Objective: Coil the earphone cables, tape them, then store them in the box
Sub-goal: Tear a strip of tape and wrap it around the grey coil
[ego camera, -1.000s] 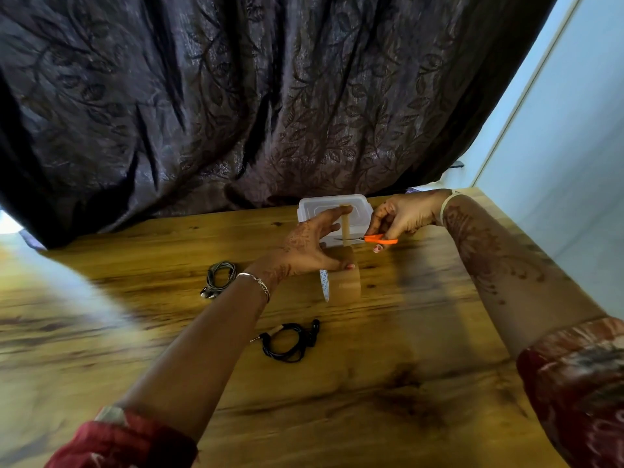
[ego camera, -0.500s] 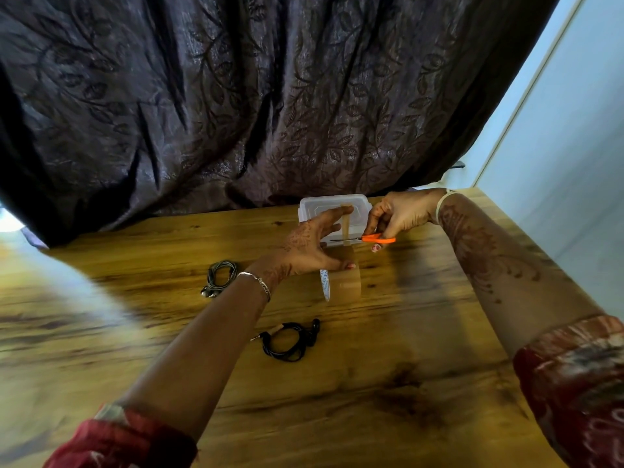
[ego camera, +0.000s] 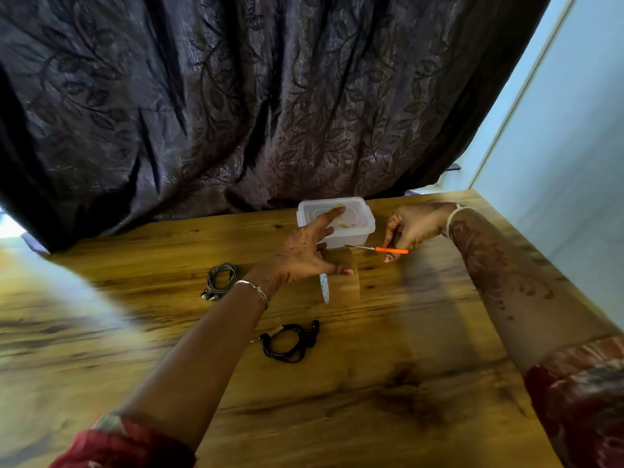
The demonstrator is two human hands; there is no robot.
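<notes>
A brown tape roll (ego camera: 342, 285) stands on edge on the wooden table (ego camera: 388, 383). My left hand (ego camera: 300, 253) steadies it with the thumb, and the forefinger points up with a short brown piece of tape (ego camera: 338, 210) stuck to its tip. My right hand (ego camera: 413, 226) holds small orange-handled scissors (ego camera: 388, 249), blades pointing left, just right of the roll. A black coiled earphone (ego camera: 290, 342) lies below the roll, near my left forearm. Left of my wrist lies a grey coiled earphone (ego camera: 219, 282). The translucent lidded box (ego camera: 358, 231) sits behind my left hand.
A dark patterned curtain (ego camera: 270, 113) hangs right behind the table's far edge. A pale wall (ego camera: 574, 163) runs along the right side. Bare wood stretches across the near half of the table.
The taut strip between my forefinger and the roll is gone; a short piece stays on the fingertip. My right hand has drawn the scissors away to the right.
</notes>
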